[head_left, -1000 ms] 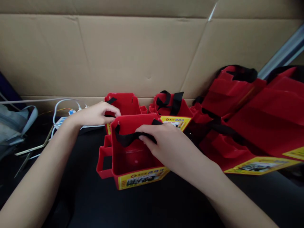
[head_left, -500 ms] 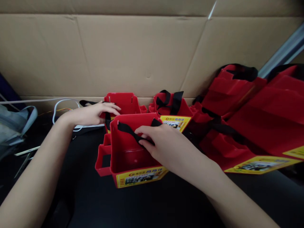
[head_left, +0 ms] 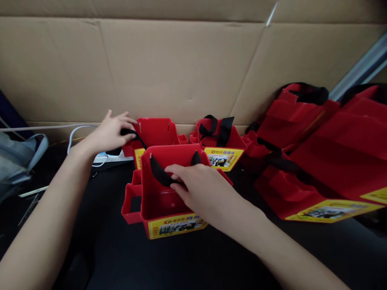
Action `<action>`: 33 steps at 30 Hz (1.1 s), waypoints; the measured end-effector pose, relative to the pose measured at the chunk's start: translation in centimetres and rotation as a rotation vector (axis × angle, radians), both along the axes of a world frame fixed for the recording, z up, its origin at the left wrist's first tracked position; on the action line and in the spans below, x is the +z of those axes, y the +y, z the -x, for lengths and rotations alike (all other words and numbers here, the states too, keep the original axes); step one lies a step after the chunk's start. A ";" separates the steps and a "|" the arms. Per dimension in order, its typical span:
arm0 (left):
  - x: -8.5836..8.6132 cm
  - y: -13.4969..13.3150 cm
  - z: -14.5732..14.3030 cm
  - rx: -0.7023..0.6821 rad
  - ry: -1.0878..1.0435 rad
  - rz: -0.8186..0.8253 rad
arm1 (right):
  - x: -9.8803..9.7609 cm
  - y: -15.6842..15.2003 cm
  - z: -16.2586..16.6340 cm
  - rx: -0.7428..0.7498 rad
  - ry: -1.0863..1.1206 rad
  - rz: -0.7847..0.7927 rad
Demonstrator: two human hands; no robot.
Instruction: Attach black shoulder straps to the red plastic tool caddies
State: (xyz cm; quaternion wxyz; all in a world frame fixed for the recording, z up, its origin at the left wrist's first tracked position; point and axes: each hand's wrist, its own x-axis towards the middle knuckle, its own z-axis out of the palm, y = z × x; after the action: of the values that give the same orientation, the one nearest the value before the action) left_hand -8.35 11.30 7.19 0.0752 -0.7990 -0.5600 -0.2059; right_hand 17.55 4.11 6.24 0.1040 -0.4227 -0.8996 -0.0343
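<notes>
In front of me stands a red plastic box (head_left: 169, 155) with a yellow label (head_left: 177, 226) and a side pocket on its left. My right hand (head_left: 196, 185) pinches the black strap (head_left: 163, 175) that hangs across this box's opening. Behind it is a second red box (head_left: 157, 131) with slots in its back wall. My left hand (head_left: 113, 131), at that box's left edge, grips another black strap (head_left: 137, 135) between thumb and fingers; the strap runs down to the right, and its lower end is hidden behind the front box.
A third red box (head_left: 236, 139) with a loose black strap stands behind to the right. More red boxes (head_left: 308, 165) are stacked at the right. A cardboard wall (head_left: 181, 68) closes off the back. White cables (head_left: 72, 139) and a grey bag (head_left: 13, 155) lie left on the black surface (head_left: 169, 266).
My left hand has drawn back to the left and up, lifting the black strap off the rear box. My right hand has shifted slightly left and down with its strap.
</notes>
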 end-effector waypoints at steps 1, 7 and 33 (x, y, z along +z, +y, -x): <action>-0.2 0.2 0.2 0.094 -0.011 -0.082 | -0.2 0.0 0.1 0.003 -0.001 -0.005; -0.2 -0.5 -0.5 -0.095 0.097 0.073 | -1.1 0.1 0.0 0.070 0.029 -0.074; 0.7 -1.2 -1.4 -0.438 0.020 0.242 | 0.0 4.7 -1.9 0.267 -0.049 -0.095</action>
State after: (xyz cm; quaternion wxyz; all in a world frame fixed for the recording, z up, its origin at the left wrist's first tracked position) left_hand -6.93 10.08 7.87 -0.0618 -0.9065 -0.3931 -0.1409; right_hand 19.47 8.84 6.21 0.1054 -0.2929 -0.9475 -0.0732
